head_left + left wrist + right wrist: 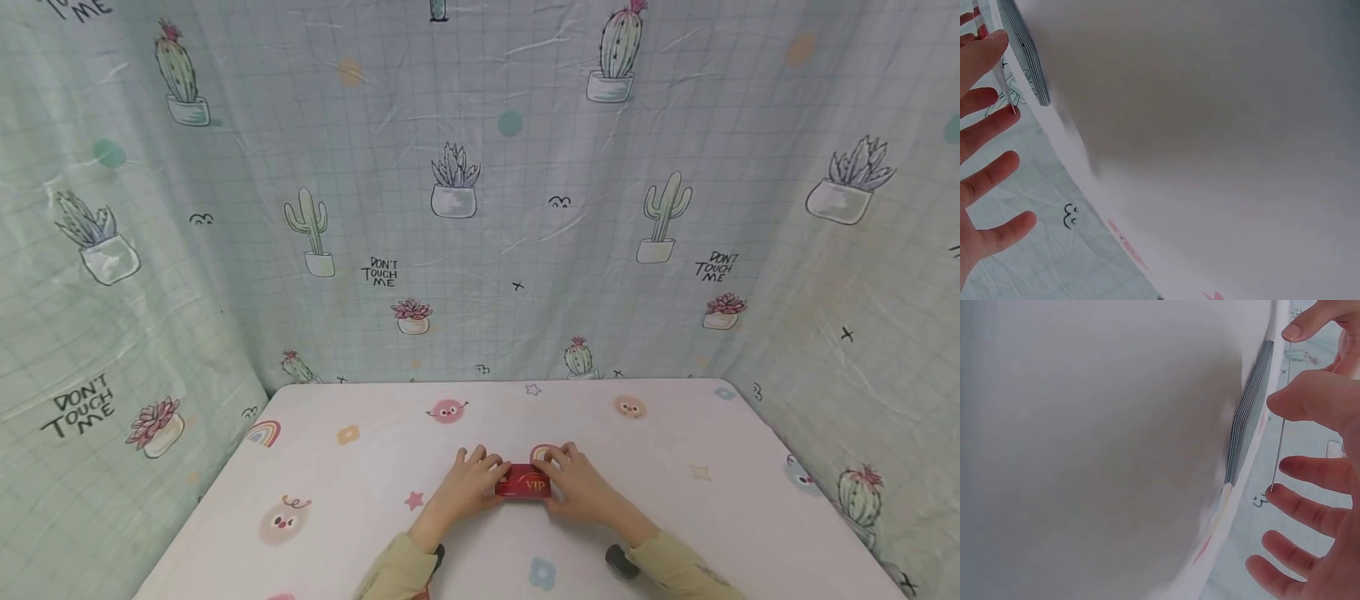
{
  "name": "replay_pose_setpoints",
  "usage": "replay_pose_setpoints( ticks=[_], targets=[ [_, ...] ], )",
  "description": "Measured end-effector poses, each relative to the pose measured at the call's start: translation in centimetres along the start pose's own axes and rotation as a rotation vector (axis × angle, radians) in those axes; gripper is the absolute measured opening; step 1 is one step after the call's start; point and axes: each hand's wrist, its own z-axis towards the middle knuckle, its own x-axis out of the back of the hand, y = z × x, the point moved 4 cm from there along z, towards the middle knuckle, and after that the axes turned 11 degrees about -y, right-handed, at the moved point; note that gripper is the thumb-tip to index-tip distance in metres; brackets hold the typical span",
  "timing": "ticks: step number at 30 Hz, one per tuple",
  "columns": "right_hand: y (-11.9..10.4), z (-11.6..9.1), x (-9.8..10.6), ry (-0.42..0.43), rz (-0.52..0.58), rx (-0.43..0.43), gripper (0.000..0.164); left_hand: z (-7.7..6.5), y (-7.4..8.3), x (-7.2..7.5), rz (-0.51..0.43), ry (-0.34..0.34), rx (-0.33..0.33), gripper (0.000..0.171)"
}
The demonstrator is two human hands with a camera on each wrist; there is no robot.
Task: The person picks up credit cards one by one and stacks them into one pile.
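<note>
A red card [522, 482] with gold "VIP" lettering is held between both hands near the middle of the table. My left hand [467, 485] pinches its left end, and my right hand [579, 490] pinches its right end. In both wrist views the thin card [1280, 450] appears edge-on between thumb and fingertips, while the lower fingers spread apart. Below it, apart from the fingers, a grey-edged stack [1249, 419] of thin, card-like layers lies on the table. The left wrist view shows that same stack [1027, 56]. From the head view I cannot make the stack out.
The white table [720, 525] has printed faces, stars, flowers and rainbows. Behind it and along both sides hangs a cactus-print cloth [495, 275]. A dark device [622, 562] sits at the right wrist, and part of a red item [422, 593] shows by the left sleeve.
</note>
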Motion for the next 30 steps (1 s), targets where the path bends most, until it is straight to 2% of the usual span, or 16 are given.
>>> replay_pose_setpoints(
  ticks=[4,18,30],
  targets=[
    [-0.09,0.10,-0.07,-0.017,0.002,-0.010,0.054,0.06,-0.02,-0.25,-0.007,-0.024,0.010,0.051],
    [0.01,0.48,-0.45,-0.055,0.025,-0.019,0.053,0.32,-0.06,-0.57,-0.019,-0.046,0.024,0.050],
    [0.18,0.72,-0.75,-0.068,0.024,-0.017,0.053,0.63,0.10,-0.80,0.009,-0.052,0.020,0.047]
  ],
)
